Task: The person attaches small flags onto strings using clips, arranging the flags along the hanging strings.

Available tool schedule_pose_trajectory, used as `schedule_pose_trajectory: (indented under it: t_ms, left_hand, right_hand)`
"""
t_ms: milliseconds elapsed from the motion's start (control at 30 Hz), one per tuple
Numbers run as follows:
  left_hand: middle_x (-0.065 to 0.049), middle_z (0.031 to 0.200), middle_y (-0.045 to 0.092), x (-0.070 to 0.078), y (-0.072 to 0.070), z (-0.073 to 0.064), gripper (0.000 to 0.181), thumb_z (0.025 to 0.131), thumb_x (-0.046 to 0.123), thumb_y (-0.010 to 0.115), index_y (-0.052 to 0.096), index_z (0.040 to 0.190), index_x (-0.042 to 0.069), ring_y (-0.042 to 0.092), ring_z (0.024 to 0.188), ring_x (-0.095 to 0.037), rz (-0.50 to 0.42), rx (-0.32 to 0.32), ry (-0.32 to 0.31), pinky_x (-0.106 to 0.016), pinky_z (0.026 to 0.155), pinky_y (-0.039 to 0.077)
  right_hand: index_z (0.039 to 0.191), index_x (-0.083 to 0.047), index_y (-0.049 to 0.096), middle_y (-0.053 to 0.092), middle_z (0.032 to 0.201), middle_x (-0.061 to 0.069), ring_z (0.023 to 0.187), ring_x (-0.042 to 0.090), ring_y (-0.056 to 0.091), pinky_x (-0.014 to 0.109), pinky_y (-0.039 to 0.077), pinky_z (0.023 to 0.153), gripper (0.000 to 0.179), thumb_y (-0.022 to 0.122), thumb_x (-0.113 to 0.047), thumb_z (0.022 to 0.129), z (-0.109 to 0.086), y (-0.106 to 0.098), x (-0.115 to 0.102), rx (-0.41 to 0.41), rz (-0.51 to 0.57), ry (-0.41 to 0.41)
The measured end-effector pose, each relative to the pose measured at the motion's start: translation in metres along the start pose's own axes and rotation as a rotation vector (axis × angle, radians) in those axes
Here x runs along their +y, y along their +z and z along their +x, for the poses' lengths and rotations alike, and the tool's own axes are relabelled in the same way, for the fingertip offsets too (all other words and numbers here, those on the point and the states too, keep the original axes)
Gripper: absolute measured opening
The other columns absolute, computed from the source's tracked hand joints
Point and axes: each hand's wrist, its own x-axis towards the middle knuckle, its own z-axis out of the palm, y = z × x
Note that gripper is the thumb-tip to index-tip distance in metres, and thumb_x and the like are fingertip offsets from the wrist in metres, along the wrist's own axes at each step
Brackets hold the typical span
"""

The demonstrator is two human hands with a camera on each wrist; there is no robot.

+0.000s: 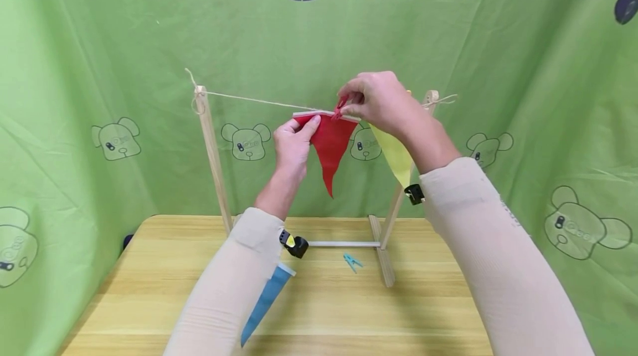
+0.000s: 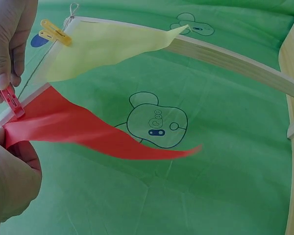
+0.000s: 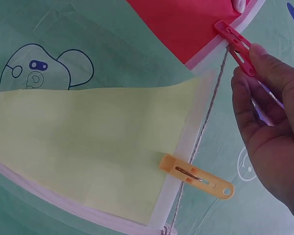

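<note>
A red pennant (image 1: 333, 143) with a white top edge hangs at the string (image 1: 259, 102). My left hand (image 1: 293, 143) pinches its upper left corner between thumb and fingers. With thumb and fingertips, my right hand (image 1: 381, 102) holds a red clothespin (image 3: 235, 46), whose jaws lie over the pennant's white edge near its middle. To the right hangs a yellow pennant (image 3: 103, 147), fixed to the string by a yellow clothespin (image 3: 196, 177); in the head view my right hand and forearm partly cover it.
A wooden stand with a left post (image 1: 214, 156) and a right post (image 1: 394, 215) carries the string. On the table (image 1: 164, 267) lie a blue clothespin (image 1: 353, 262) and a blue pennant (image 1: 269, 298), partly under my left sleeve. A green printed curtain (image 1: 149, 179) hangs behind.
</note>
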Motion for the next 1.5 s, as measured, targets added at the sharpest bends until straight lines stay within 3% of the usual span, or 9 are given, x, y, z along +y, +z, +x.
schedule_pose_trajectory:
  t_ms: [267,733,1500]
  left_hand:
    - [-0.011,0.101,0.075,-0.001,0.0,0.0,0.024,0.093,0.007,0.076,0.075,0.115,-0.003,0.07,0.083,-0.013,-0.005,-0.005,-0.004,-0.028,0.086,0.061]
    - [-0.003,0.088,0.07,-0.003,-0.004,0.002,0.023,0.094,0.007,0.075,0.073,0.111,-0.007,0.067,0.076,-0.01,0.046,-0.015,0.013,-0.022,0.076,0.059]
    - [-0.004,0.091,0.07,-0.006,-0.006,0.003,0.023,0.094,0.008,0.075,0.072,0.112,-0.007,0.067,0.079,-0.01,0.059,-0.029,0.019,-0.021,0.075,0.059]
  right_hand:
    - [0.125,-0.002,0.07,0.072,0.113,0.014,0.1,0.026,0.07,0.041,0.059,0.09,0.035,0.078,-0.016,0.093,0.002,0.001,-0.001,-0.035,0.005,0.029]
    - [0.126,0.002,0.068,0.071,0.115,0.016,0.103,0.027,0.069,0.042,0.058,0.094,0.035,0.074,-0.014,0.096,0.005,0.006,0.002,-0.018,0.031,0.008]
    - [0.133,-0.001,0.064,0.066,0.123,0.015,0.111,0.028,0.066,0.043,0.058,0.098,0.036,0.068,-0.016,0.1,0.0,0.012,0.004,-0.01,0.087,0.021]
